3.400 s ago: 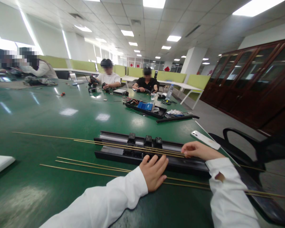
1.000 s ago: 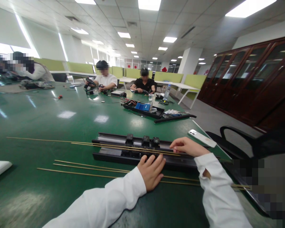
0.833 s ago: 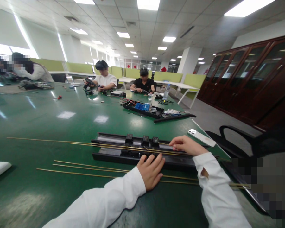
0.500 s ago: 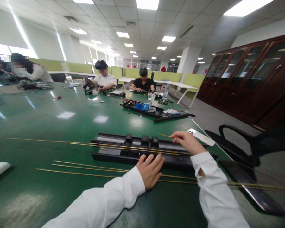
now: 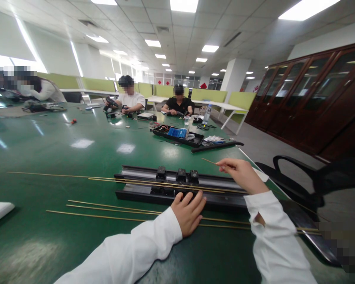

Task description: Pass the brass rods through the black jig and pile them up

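My right hand (image 5: 236, 173) pinches a thin brass-coloured rod (image 5: 208, 161) near one end, above the right part of a long black metal rail assembly (image 5: 130, 195). Small black blocks (image 5: 181, 174) stand along that assembly. Fingers spread and palm down, my left hand (image 5: 189, 213) rests at the assembly's front edge, over more rods. Several thin rods (image 5: 136, 181) lie lengthwise across the rails. Other long rods (image 5: 106, 206) are on the green table in front, passing under my left hand and right sleeve. The held rod's far end is unclear.
A black tray (image 5: 198, 140) with a blue finned part and a black strip (image 5: 217, 147) sit farther back on the table (image 5: 100, 157). Two people work across from me. At right are a black chair (image 5: 292, 161) and a partly covered white object (image 5: 262, 174).
My right hand has moved slightly right and up with the pinched rod, whose tip has risen. My left hand stays nearly in place.
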A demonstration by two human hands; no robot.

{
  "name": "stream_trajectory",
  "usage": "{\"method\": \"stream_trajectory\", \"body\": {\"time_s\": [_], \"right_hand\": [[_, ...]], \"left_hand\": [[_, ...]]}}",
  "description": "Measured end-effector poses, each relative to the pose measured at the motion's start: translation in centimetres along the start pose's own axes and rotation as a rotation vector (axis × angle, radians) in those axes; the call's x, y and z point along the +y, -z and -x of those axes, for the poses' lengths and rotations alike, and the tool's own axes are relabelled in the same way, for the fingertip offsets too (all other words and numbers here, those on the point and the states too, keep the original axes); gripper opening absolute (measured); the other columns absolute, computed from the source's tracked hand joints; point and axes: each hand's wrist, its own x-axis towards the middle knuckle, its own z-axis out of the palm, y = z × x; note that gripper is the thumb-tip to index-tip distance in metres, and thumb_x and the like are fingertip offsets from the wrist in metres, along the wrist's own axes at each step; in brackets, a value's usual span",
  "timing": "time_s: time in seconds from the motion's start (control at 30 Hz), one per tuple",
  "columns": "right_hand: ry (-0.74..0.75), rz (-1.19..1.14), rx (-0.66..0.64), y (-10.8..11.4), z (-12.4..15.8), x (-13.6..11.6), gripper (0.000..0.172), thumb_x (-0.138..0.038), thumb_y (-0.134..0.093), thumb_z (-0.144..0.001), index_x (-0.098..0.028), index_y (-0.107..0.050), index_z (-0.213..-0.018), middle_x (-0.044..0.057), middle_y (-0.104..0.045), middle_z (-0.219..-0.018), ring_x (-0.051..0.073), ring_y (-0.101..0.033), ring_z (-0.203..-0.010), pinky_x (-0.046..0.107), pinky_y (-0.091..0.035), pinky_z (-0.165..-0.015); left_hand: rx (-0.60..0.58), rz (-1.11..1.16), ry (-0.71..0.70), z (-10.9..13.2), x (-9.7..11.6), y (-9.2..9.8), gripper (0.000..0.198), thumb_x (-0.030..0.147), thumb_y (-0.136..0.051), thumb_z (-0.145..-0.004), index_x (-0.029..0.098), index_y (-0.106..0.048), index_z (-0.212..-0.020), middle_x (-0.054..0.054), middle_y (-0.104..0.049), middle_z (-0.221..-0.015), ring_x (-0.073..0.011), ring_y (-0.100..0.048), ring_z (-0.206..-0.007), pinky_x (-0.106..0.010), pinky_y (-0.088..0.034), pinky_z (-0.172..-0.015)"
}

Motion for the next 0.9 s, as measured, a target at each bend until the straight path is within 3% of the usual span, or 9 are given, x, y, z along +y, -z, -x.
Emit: {"method": "stream_trajectory", "body": {"time_s": [0.23,0.37,0.5,0.6,0.77,0.9], "right_hand": [[0.012,0.073,0.088,1.8,0.9,-1.1,0.024,-0.024,-0.044,-0.077,-0.018,-0.065,-0.085,0.003,-0.068,-0.073,0.016,-0.062,-0.070,0.027,-0.045,-0.066],[0.075,0.112,0.087,1.5,1.5,-4.1,0.024,-0.020,-0.042,-0.078,-0.018,-0.065,-0.085,0.002,-0.068,-0.073,0.015,-0.062,-0.069,0.024,-0.043,-0.065],[0.093,0.172,0.018,-0.3,1.8,-7.1,0.025,-0.014,-0.041,-0.077,-0.019,-0.065,-0.083,0.002,-0.067,-0.072,0.014,-0.061,-0.069,0.022,-0.041,-0.063],[0.082,0.230,-0.071,-2.1,2.0,-8.6,0.026,-0.013,-0.039,-0.078,-0.020,-0.064,-0.079,0.003,-0.067,-0.072,0.014,-0.060,-0.069,0.022,-0.038,-0.061],[0.105,0.345,-0.180,-5.6,3.0,-10.9,0.029,-0.013,-0.035,-0.083,-0.020,-0.063,-0.085,0.006,-0.067,-0.078,0.015,-0.059,-0.071,0.023,-0.035,-0.060],[0.171,0.339,-0.279,-8.2,4.9,-13.2,0.029,-0.013,-0.034,-0.085,-0.019,-0.061,-0.092,0.008,-0.065,-0.082,0.016,-0.058,-0.077,0.026,-0.038,-0.067]], "left_hand": [[-0.018,0.020,-0.074,-0.2,-0.4,1.3,0.046,0.034,-0.034,-0.085,0.017,-0.039,-0.127,-0.004,-0.036,-0.136,-0.0215,-0.043,-0.102,-0.038,-0.031,-0.079],[0.137,0.062,-0.106,-0.7,-0.4,3.5,0.039,0.026,-0.037,-0.082,0.016,-0.050,-0.117,-0.005,-0.049,-0.125,-0.0206,-0.047,-0.098,-0.037,-0.032,-0.077],[0.341,0.080,-0.094,-1.1,-1.3,6.5,0.033,0.019,-0.042,-0.081,0.016,-0.055,-0.111,-0.005,-0.057,-0.115,-0.0199,-0.048,-0.101,-0.036,-0.033,-0.081],[0.366,0.043,-0.034,-1.2,-2.5,7.9,0.037,0.019,-0.043,-0.081,0.014,-0.050,-0.117,-0.007,-0.050,-0.124,-0.0230,-0.044,-0.111,-0.038,-0.033,-0.089],[0.292,-0.026,0.075,0.3,-4.0,7.5,0.044,0.011,-0.040,-0.081,0.006,-0.041,-0.124,-0.012,-0.052,-0.121,-0.0241,-0.042,-0.117,-0.040,-0.031,-0.098],[0.249,-0.017,0.130,3.3,-4.8,6.5,0.050,0.006,-0.035,-0.083,0.003,-0.026,-0.132,-0.012,-0.060,-0.105,-0.0187,-0.053,-0.101,-0.040,-0.033,-0.100]]}}
